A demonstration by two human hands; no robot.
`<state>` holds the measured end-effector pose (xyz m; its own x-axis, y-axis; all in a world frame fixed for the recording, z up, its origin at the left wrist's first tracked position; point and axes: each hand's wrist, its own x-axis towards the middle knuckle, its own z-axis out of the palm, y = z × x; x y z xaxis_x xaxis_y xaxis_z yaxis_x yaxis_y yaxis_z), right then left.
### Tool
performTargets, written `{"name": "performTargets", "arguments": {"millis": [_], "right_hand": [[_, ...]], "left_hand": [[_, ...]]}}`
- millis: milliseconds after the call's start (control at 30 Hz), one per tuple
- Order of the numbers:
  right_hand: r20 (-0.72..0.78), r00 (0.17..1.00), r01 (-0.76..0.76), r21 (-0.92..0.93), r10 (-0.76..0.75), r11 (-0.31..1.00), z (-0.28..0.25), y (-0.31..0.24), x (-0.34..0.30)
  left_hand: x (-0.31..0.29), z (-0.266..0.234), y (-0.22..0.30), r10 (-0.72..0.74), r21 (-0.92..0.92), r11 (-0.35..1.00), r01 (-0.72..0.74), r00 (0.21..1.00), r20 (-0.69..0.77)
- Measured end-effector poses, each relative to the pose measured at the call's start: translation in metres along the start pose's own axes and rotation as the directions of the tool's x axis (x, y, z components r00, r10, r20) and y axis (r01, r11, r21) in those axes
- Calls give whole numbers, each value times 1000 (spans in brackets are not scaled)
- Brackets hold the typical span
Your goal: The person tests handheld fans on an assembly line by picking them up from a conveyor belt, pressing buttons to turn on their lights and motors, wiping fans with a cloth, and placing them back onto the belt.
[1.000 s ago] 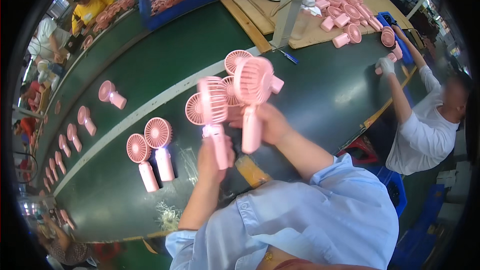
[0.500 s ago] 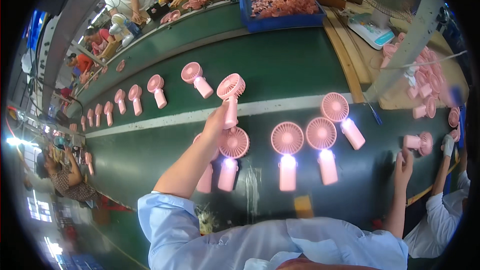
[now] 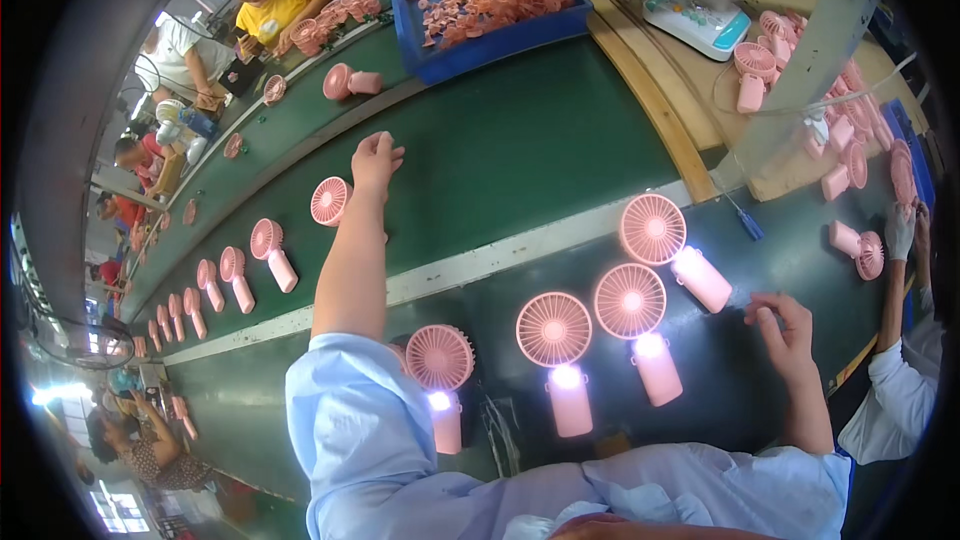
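My left hand (image 3: 375, 162) is stretched out over the green belt (image 3: 520, 130), fingers loosely bent and holding nothing. Beyond it a pink handheld fan (image 3: 350, 82) lies at the belt's far edge. My forearm partly covers another pink fan (image 3: 330, 200), first of a row running left. My right hand (image 3: 785, 332) hovers over the near worktop, thumb apart from the fingers, nothing in it. Close by, a pink fan (image 3: 703, 280) lies with a white light glowing at its neck. Two more lit fans (image 3: 570, 402) (image 3: 657, 370) lie beside it, and another (image 3: 440, 358) sits by my left sleeve.
A blue bin (image 3: 490, 40) of small pink parts stands at the far side. A scale (image 3: 697, 22), a grey post (image 3: 800, 90) and heaped fans are at right. A screwdriver (image 3: 750, 224) lies near the post. A co-worker's gloved hand (image 3: 898, 232) is at far right; others sit at left.
My left hand has moved away from me and let go of its fan, which now appears to lie at the belt's far edge. My right hand has moved left, away from the fan at right.
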<state>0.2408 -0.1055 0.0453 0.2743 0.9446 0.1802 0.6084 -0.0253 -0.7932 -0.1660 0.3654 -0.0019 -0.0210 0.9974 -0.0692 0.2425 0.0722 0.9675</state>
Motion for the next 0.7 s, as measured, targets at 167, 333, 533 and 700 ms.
{"name": "performTargets", "arguments": {"millis": [167, 333, 533, 700], "right_hand": [[-69, 993, 77, -191, -92, 978, 17, -1, 13], [32, 953, 273, -520, -301, 809, 49, -3, 56], [147, 985, 165, -616, -93, 770, 57, 10, 70], [184, 961, -185, -114, 204, 976, 33, -21, 61]], "left_hand": [[-60, -11, -8, 506, 979, 166, -121, 862, 21], [-80, -69, -16, 104, 842, 480, 247, 936, -335], [-90, -100, -31, -158, 744, 617, 256, 967, -201], [-211, -75, 34, -41, -319, 947, 46, 999, 24]]}}
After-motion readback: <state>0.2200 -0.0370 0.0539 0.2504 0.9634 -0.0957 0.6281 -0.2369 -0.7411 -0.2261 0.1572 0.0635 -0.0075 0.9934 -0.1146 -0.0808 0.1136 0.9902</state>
